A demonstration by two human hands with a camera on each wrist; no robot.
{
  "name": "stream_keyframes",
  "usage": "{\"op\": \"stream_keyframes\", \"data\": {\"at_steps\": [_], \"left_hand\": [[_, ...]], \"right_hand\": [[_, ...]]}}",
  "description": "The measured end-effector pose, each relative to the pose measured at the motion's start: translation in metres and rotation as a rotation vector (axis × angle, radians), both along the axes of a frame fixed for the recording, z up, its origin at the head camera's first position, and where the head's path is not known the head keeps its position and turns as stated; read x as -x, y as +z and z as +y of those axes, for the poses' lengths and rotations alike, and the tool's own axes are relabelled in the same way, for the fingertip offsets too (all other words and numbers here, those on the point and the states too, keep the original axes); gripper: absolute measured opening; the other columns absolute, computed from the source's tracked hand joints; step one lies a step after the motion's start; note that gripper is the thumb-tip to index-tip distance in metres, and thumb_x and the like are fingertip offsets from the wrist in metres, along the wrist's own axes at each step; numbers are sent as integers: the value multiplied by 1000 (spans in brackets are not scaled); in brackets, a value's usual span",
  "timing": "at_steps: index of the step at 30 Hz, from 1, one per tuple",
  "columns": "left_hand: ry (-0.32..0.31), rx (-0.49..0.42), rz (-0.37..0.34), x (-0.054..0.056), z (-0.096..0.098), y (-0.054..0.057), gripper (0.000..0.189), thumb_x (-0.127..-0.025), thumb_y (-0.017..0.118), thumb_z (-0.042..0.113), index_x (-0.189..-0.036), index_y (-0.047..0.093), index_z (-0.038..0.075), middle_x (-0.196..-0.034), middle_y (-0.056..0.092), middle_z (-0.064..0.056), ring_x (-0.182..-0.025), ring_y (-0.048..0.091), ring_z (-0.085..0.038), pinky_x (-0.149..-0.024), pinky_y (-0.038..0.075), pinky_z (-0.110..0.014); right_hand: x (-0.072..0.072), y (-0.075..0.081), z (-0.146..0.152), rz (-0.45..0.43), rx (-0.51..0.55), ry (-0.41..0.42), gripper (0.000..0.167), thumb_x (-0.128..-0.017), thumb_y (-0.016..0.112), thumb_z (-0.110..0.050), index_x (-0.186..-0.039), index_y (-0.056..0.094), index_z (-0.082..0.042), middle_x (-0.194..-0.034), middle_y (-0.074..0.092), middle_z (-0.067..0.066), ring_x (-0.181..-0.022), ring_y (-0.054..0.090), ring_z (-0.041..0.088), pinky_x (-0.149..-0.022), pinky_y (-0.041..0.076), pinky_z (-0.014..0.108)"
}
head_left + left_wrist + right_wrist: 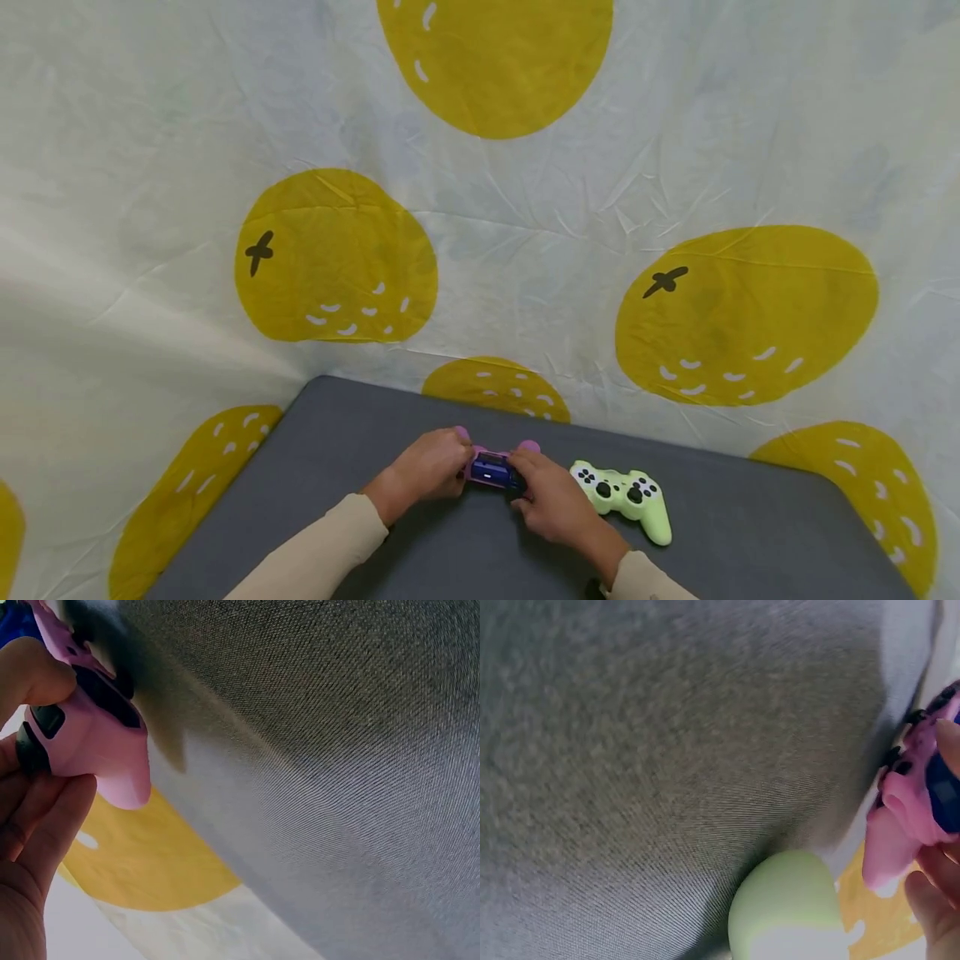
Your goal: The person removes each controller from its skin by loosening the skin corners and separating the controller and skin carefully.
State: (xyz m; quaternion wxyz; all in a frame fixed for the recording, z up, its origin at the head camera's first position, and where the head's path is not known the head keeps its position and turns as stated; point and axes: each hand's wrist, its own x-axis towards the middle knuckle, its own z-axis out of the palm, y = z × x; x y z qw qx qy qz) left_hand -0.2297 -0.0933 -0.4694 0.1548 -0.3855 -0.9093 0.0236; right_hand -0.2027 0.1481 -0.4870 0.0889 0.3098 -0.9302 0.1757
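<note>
A pink game controller (480,455) with a dark blue part (491,471) in its middle is held over the grey table, its grips pointing away. My left hand (431,465) grips one end. In the left wrist view, the thumb lies on the pink controller (97,739) near its black buttons, with the fingers beneath. My right hand (558,502) holds the opposite end; in the right wrist view, the fingers are partly cut off beside the pink controller (896,844). A pale green game controller (621,493) rests on the table just right of my right hand, its buttons and sticks facing up.
The dark grey table (360,425) has its far edge against a white cloth (517,275) printed with large yellow fruit shapes. More of this cloth hangs along the left side. In the right wrist view, a rounded grip (787,907) of the green controller is close by.
</note>
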Motion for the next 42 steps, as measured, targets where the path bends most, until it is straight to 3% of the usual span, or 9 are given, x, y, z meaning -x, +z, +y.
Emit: {"op": "stream_keyframes", "data": {"at_steps": [5,7,13,19,28,32,35,38,42], "left_hand": [[0,-69,-53,4,-3,-3,20,-72,87,23,-82,71,17,-81,59,6,-70,52,-8,-69,52,-25],[5,-85,-75,5,-3,-4,19,-73,87,23,-84,72,17,-81,59,6,-71,52,-8,-70,52,-25],[52,-114,-139,5,-1,-5,17,-83,81,26,-97,76,18,-94,68,5,-84,62,-12,-81,57,-28],[75,-165,-134,2,1,-4,19,-95,77,34,-105,79,18,-103,73,3,-95,69,-15,-88,59,-32],[68,-110,-54,5,6,-7,11,-93,80,30,-95,79,19,-94,73,6,-89,67,-12,-82,59,-29],[71,-126,-66,4,9,-5,5,-93,79,26,-93,80,21,-92,73,6,-88,67,-12,-81,59,-30],[126,-204,-107,2,14,-6,6,-91,77,20,-92,81,24,-93,75,6,-89,68,-13,-79,59,-31],[226,-286,-134,-2,22,-8,12,-85,73,16,-89,81,25,-92,74,6,-89,68,-14,-73,59,-33],[347,-308,-129,-6,31,-10,5,-81,73,17,-81,73,22,-85,67,5,-87,66,-17,-64,57,-37]], "right_hand": [[4,-4,-1,200,-85,54,45,-78,89,-13,-118,69,-8,-116,72,5,-106,71,21,-92,60,39],[4,-3,-2,237,-111,62,42,-77,90,-13,-113,69,-8,-111,72,4,-99,72,20,-87,60,38],[9,4,-3,185,-171,66,33,-79,88,-14,-104,67,-9,-101,73,4,-83,72,22,-74,60,39],[13,7,-6,186,-156,61,31,-76,89,-13,-94,64,-11,-86,70,2,-70,68,23,-65,56,40],[14,3,-10,225,-222,51,34,-76,89,-18,-100,67,-9,-97,71,3,-79,71,23,-73,60,39],[14,3,-10,256,-247,44,35,-77,89,-21,-101,68,-7,-97,71,5,-83,71,23,-76,60,39],[15,3,-11,260,-252,42,31,-77,88,-19,-97,67,-7,-91,69,4,-76,69,23,-72,60,39],[16,5,-11,241,-243,43,26,-77,86,-16,-91,66,-7,-84,68,4,-68,66,23,-66,58,39],[19,7,-12,205,-230,45,22,-77,84,-12,-85,64,-8,-78,64,4,-61,62,23,-60,55,39]]}}
